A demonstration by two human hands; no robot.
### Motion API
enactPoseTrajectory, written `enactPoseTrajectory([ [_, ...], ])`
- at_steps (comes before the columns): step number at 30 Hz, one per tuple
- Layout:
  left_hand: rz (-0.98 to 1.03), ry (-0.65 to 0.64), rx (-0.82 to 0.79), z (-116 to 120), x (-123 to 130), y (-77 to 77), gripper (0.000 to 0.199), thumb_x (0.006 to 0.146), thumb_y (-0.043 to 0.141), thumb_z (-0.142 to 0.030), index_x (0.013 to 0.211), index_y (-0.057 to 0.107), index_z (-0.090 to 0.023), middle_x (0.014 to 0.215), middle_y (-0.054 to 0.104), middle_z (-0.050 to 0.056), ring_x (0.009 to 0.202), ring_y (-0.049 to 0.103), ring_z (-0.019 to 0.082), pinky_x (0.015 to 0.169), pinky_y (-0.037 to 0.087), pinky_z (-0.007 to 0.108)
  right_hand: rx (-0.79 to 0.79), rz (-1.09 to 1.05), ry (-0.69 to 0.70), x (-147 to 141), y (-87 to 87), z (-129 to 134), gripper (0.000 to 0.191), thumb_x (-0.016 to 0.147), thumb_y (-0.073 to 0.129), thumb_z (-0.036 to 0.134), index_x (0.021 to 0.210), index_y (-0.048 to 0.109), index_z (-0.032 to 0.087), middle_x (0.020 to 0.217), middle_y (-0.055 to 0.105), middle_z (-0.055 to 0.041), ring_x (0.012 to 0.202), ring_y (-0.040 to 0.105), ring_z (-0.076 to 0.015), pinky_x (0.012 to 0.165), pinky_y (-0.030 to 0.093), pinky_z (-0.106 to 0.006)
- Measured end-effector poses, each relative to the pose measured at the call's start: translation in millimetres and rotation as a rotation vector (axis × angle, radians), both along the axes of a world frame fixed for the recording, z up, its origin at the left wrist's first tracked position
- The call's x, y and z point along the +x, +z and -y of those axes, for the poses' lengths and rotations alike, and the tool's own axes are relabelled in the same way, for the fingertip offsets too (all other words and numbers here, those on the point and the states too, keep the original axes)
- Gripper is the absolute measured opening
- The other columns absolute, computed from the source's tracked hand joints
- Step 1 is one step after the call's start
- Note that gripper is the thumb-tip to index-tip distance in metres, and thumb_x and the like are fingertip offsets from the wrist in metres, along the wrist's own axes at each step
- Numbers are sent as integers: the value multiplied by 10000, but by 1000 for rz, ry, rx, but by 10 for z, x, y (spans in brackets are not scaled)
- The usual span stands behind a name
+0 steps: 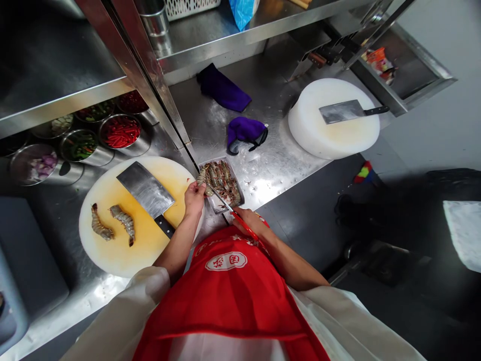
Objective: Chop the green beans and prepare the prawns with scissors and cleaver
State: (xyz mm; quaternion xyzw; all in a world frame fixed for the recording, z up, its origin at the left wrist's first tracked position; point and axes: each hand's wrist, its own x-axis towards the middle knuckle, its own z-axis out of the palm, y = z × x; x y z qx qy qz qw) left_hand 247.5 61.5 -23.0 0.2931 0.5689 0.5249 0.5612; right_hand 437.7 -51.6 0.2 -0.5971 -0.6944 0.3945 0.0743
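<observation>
Between the fingers of my left hand [195, 198] is a shrimp [202, 176], held over the near left edge of a tray. My right hand [248, 220] grips red-handled scissors [243, 223], whose blades point up and left toward that shrimp. Whether the blades touch it I cannot tell. Several whole shrimp [221, 176] lie packed in the shallow tray [240, 193]. To the left, two headless shrimp [123, 220] rest on a round white cutting board [124, 263], beside a cleaver [146, 188] lying flat.
Steel tubs of red chillies [121, 132], green peppers [79, 145] and chopped onion [43, 165] stand at the left. Purple cloths [246, 133] lie behind the tray. A thick white chopping block [315, 131] carries another cleaver [341, 111]. A steel shelf [240, 37] overhangs the counter.
</observation>
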Motion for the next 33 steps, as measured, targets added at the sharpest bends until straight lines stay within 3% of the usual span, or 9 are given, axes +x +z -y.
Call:
enactPoseTrajectory([
  [12,14,-81,-80,-59,-35,112,338,641,881,-317,829,660,-143,665,663,-17,529,562,79,512,442,191,-8,-117,-59,30,42,21,66,813,547,137,850,592,170,847,694,-77,730,607,-184,674,365,-271],
  [18,394,-154,-149,-36,-174,287,207,727,834,-206,828,660,-156,758,694,4,634,627,97,606,510,213,-79,-250,-204,91,93,69,54,796,499,152,790,498,206,666,611,-3,578,551,-145,561,365,-258],
  [22,602,-245,-128,60,-302,490,103,898,667,-204,983,700,-158,854,702,38,695,639,93,632,517,198,-267,-545,-372,98,56,49,90,760,515,216,850,521,222,612,615,14,529,591,-165,517,435,-264],
  [26,686,-157,-77,180,-545,647,171,972,543,-193,1016,703,-153,890,691,52,720,633,93,651,515,202,-348,-738,-492,49,35,-87,240,701,576,279,935,574,227,608,649,16,553,626,-199,534,493,-298],
  [30,703,-14,-15,332,-973,735,203,990,512,-213,1027,701,-147,859,678,52,739,639,109,684,527,230,-220,-785,-489,-37,-55,-328,293,708,634,330,980,598,226,684,695,0,677,675,-228,693,548,-360],
  [33,681,119,23,480,-1252,763,204,997,511,-239,989,696,-153,818,665,38,733,641,111,671,528,232,-137,-862,-489,-142,-158,-502,439,688,683,359,1097,573,245,873,744,-28,874,702,-259,854,547,-430],
])
